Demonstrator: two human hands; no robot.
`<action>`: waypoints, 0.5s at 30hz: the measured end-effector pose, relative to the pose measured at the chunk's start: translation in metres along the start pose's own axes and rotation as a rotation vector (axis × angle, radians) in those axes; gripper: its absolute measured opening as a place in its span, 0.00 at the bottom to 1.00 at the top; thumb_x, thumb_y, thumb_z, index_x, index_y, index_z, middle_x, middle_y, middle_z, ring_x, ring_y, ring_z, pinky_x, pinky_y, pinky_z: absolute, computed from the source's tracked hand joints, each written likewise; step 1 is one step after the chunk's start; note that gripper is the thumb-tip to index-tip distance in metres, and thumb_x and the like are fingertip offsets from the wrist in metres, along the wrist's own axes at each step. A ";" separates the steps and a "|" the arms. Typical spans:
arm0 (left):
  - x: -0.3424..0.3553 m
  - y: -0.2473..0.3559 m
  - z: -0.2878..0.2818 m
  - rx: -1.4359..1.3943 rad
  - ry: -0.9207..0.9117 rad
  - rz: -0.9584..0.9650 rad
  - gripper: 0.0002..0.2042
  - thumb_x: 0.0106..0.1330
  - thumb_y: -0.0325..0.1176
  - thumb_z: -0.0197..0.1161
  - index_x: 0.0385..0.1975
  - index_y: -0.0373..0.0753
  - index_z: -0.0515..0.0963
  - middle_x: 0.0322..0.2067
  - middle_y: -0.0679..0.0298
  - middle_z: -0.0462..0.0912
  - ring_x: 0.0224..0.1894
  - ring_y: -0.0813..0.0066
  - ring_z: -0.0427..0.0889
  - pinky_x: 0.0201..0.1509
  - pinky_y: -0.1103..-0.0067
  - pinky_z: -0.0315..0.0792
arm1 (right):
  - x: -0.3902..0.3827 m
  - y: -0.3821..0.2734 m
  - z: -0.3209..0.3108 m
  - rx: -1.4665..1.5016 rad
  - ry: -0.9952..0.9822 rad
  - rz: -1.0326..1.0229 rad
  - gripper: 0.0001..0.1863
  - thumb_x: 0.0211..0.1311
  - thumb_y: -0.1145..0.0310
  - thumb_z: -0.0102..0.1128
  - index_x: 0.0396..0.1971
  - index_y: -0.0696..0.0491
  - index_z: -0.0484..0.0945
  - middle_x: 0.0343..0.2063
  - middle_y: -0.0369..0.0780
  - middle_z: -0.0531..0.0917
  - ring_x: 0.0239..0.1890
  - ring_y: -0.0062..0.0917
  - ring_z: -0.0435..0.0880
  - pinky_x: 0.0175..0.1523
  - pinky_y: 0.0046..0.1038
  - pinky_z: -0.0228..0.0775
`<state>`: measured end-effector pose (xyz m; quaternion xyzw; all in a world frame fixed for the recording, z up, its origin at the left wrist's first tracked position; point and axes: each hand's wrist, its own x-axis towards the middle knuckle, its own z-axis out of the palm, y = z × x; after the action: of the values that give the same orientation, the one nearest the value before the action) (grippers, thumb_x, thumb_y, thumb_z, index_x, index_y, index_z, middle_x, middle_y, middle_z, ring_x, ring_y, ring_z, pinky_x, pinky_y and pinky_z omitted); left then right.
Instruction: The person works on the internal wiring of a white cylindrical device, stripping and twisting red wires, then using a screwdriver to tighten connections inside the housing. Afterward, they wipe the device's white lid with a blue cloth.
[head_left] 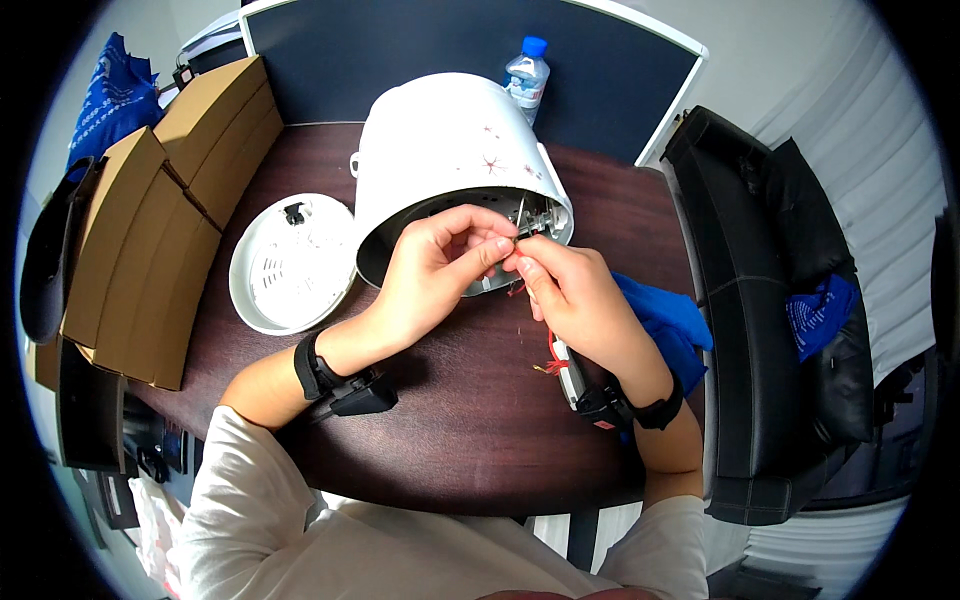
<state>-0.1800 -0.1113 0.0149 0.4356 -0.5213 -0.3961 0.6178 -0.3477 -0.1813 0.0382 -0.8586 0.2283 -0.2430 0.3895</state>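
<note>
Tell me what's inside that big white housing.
In the white housing, metal parts show at right; the left hand and right hand hide what's behind them. Depths are dark.

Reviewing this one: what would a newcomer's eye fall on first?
The white cylindrical shell with reddish star marks, lying on its side on the dark brown table. Next, left grip and right grip, close together at its open end. A shallow round white cover lies left of the shell.

A white, flower-printed housing point(430, 140) lies sideways on the worktop point(440, 455), metal parts point(546, 218) inside, red wire point(517, 290) at its open rim.
</note>
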 end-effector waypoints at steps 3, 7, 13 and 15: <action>0.001 0.000 -0.002 0.041 -0.030 -0.053 0.08 0.68 0.28 0.58 0.41 0.30 0.78 0.30 0.66 0.83 0.29 0.87 0.76 0.34 0.88 0.72 | 0.000 0.002 0.001 -0.030 0.015 -0.015 0.06 0.66 0.75 0.49 0.36 0.60 0.74 0.30 0.50 0.82 0.35 0.44 0.83 0.38 0.36 0.74; 0.002 -0.002 -0.005 0.027 -0.057 -0.069 0.08 0.69 0.28 0.58 0.42 0.30 0.77 0.31 0.66 0.83 0.28 0.87 0.75 0.33 0.88 0.71 | 0.001 0.006 0.001 -0.097 0.039 -0.076 0.05 0.65 0.74 0.49 0.35 0.60 0.73 0.29 0.51 0.81 0.34 0.45 0.82 0.36 0.38 0.74; 0.007 -0.009 -0.008 -0.030 -0.103 -0.050 0.08 0.69 0.27 0.57 0.42 0.30 0.78 0.30 0.66 0.82 0.27 0.87 0.75 0.32 0.88 0.71 | -0.001 0.011 0.003 -0.268 0.117 -0.195 0.03 0.64 0.74 0.51 0.32 0.58 0.71 0.26 0.49 0.79 0.30 0.46 0.80 0.33 0.41 0.72; 0.006 -0.010 -0.009 -0.005 -0.118 -0.015 0.08 0.69 0.27 0.57 0.42 0.30 0.78 0.30 0.67 0.82 0.27 0.87 0.75 0.32 0.88 0.71 | -0.002 0.010 0.003 -0.303 0.125 -0.220 0.03 0.64 0.73 0.52 0.32 0.57 0.71 0.25 0.49 0.79 0.29 0.46 0.80 0.32 0.42 0.71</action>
<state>-0.1707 -0.1190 0.0070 0.4138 -0.5524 -0.4269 0.5842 -0.3498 -0.1840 0.0280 -0.9104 0.1907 -0.2999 0.2119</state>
